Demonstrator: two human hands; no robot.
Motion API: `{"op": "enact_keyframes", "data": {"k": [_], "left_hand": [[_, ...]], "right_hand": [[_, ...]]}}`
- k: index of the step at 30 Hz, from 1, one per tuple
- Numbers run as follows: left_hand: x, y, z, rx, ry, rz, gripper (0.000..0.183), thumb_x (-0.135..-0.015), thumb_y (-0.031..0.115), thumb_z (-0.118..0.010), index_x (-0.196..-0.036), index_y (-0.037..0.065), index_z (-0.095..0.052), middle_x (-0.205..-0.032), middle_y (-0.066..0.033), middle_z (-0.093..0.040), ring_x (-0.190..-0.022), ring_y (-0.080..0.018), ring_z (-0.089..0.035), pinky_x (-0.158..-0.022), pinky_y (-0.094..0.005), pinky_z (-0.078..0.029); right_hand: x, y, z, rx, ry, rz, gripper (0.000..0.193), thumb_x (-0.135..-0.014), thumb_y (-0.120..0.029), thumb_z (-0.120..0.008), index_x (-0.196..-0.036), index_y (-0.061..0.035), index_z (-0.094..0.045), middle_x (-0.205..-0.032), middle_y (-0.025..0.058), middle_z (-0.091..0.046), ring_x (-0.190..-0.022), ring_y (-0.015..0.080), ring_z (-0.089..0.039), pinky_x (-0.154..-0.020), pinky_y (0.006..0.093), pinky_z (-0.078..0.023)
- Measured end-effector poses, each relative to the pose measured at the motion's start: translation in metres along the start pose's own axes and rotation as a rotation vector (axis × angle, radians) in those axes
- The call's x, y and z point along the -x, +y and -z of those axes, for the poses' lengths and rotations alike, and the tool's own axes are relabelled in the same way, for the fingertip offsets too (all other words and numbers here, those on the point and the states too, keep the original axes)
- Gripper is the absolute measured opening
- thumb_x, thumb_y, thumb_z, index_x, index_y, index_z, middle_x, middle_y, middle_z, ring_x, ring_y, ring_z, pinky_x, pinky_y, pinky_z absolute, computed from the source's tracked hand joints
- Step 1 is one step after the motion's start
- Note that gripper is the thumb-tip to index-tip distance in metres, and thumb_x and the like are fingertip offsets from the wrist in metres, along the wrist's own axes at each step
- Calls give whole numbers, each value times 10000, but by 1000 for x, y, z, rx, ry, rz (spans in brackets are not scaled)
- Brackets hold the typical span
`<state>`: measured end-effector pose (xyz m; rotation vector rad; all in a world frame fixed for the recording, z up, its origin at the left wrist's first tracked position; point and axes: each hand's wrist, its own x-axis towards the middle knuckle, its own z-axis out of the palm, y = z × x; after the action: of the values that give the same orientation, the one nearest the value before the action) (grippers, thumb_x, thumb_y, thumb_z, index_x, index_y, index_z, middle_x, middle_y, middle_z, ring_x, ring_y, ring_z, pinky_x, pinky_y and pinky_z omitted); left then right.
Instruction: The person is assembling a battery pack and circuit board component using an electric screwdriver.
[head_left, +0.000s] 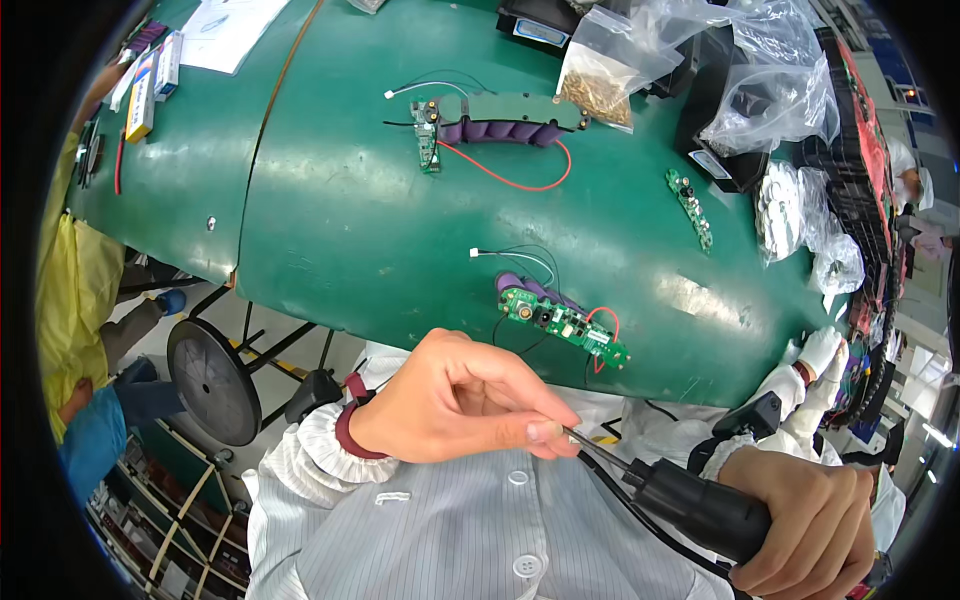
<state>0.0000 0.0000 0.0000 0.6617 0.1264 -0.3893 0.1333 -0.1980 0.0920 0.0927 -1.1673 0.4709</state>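
Note:
My right hand (815, 520) is wrapped round the black body of an electric screwdriver (690, 505), whose slim metal bit points up and to the left. At the bit's tip, my left hand (470, 400) is closed in a pinch of thumb and fingers; whatever sits between them is too small to make out. Just beyond the left hand, on the green table (350, 240), lies a green circuit board (565, 322) joined to purple battery cells (540, 290), with a red wire and a white-plugged lead.
A second battery pack (500, 130) with a board lies farther back. To the right are a loose circuit board (690, 210), black bins (705, 150) and a bag of small brass-coloured parts (600, 85). Boxes (145, 95) and paper (230, 30) lie left, near another person's yellow garment (75, 300).

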Motion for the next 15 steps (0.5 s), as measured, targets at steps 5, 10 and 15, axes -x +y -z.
{"op": "enact_keyframes", "data": {"k": [5, 10, 15], "left_hand": [[1, 5, 5, -707, -15, -295, 190, -862, -136, -726, -1008, -27, -783, -994, -170, -799, -862, -291, -800, -790, -340, -654], [1, 3, 6, -939, 81, -503, 262, -806, -128, -746, -1025, 9, -784, -962, -129, -802, -836, -244, -792, -738, -316, -635], [-11, 6, 10, -1156, 147, -654, 248, -751, -110, -786, -975, -8, -763, -954, -135, -799, -912, -289, -786, -778, -357, -643]], "right_hand": [[2, 8, -7, 298, 148, -62, 247, -957, -87, -721, -749, -52, -593, -531, 22, -531, -417, 130, -510, -420, 284, -438], [9, 4, -1, 258, 215, -5, 215, -879, -51, -770, -734, -6, -617, -545, 83, -590, -413, 175, -551, -405, 312, -487], [13, 3, 3, 242, 243, -29, 198, -781, 33, -813, -697, 40, -634, -536, 133, -629, -404, 207, -585, -385, 334, -522]]}}
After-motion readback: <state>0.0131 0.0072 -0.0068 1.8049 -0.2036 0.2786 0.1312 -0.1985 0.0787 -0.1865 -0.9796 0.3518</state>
